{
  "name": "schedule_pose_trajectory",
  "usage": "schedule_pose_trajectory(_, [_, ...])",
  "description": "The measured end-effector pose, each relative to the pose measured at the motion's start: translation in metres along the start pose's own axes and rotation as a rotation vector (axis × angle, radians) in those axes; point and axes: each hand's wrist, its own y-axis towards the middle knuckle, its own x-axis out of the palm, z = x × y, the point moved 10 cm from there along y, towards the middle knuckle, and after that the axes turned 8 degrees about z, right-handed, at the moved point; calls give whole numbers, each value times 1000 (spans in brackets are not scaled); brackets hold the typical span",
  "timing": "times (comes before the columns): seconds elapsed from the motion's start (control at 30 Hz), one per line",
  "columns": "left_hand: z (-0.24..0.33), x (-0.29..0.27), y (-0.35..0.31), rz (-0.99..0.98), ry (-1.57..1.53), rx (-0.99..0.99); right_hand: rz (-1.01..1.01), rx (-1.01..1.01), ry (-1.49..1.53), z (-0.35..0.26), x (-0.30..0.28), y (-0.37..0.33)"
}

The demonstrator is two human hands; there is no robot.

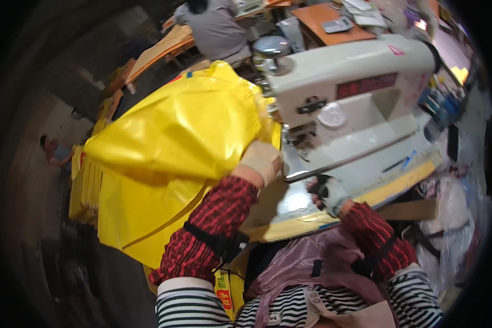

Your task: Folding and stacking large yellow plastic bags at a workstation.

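Glossy yellow plastic-looking sheet (175, 126), broad and creased, lies mostly to the left of the left hand (261, 159) and its fingers, its right edge beside the head of the cream-white sewing machine (361, 71). From where I stand, that pale-gloved hand rests at the sheet's edge, but I can't tell whether its fingers pinch the material or only press it. To their right, the right hand (332, 195), gloved in pale and black, is over the tabletop (300, 205); its fingers are loosely curled around nothing visible, and I can't tell if the tips meet. Beyond them lies a slim blue pen (409, 159). I'd worry about the loose bulk left of the left fingers: its weight could drag the edge askew, a fold could bunch beneath the machine's head, and a slip could carry those fingers into it.
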Motion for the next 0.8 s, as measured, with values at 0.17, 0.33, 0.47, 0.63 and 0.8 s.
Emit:
schedule_pose_trajectory(0.17, [-81,-62,-23,183,94,-263,-147,-59,-112,-15,1,-24])
schedule_pose_trajectory(0.33, [-17,-209,-144,920,135,-126,-205,-376,-280,-50,30,-43])
schedule_pose_trajectory(0.47, [6,-213,-254,1280,17,-400,-112,-982,-484,-154,101,-132])
schedule_pose_trajectory(0.63, [-6,-89,-297,1097,-398,-637,-98,-1500,-768,-176,145,-171])
schedule_pose_trajectory(0.8, [-72,151,-389,740,-1732,-1423,-508,-916,-378,-138,130,-156])
